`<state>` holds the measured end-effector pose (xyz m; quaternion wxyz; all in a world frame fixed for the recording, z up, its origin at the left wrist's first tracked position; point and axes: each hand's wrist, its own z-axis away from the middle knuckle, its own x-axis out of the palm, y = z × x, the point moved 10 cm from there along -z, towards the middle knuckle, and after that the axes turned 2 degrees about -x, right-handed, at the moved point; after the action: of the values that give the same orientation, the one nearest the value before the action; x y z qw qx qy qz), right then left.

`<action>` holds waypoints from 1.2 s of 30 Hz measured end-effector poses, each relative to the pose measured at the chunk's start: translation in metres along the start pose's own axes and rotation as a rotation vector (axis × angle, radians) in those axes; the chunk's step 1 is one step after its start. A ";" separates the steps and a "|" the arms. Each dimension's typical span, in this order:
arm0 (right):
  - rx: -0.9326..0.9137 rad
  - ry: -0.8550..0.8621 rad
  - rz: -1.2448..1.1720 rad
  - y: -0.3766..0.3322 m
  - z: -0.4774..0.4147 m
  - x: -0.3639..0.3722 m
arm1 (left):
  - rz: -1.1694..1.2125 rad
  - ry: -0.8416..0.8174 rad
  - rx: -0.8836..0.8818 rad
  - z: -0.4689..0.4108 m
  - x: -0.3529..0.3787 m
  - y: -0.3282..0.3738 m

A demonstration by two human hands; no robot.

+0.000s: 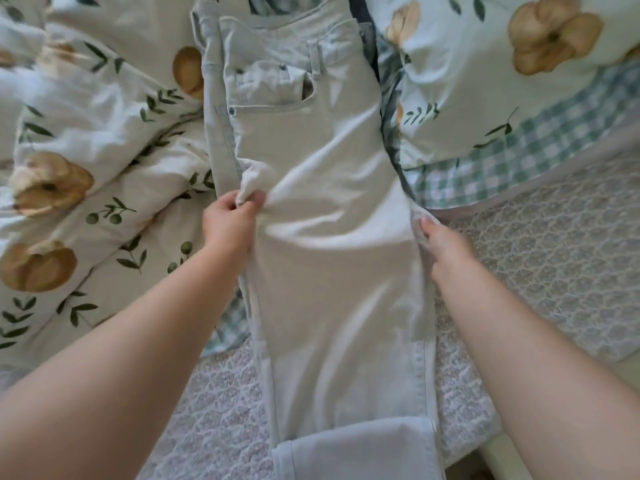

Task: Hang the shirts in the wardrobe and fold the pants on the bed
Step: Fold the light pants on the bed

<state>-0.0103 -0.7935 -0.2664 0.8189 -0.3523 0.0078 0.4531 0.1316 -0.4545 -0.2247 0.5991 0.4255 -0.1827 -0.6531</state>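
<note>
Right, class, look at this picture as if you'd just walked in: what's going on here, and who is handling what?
A person is folding pale pants laid lengthwise on a bed, waistband at the far end. The left hand pinches a bunch of fabric at the pants' left edge, and the right hand grips the right edge opposite. The leg ends nearest the person are turned up. A floral duvet lies to the left, a pillow to the right and a quilted cover underneath.

Bunched floral duvet (104, 168) left of left hand (228, 225); green checked sheet (533, 140) beyond right hand (446, 244), patterned quilt (554, 258) right of it.
</note>
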 end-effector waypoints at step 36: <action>-0.748 -0.263 0.669 -0.203 0.094 0.246 | -0.334 -0.131 0.301 -0.053 0.030 0.120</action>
<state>0.2580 -0.6264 -0.1615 0.4414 -0.5392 -0.1452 0.7024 0.2500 -0.4946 -0.1753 0.3994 0.4911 -0.2438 -0.7347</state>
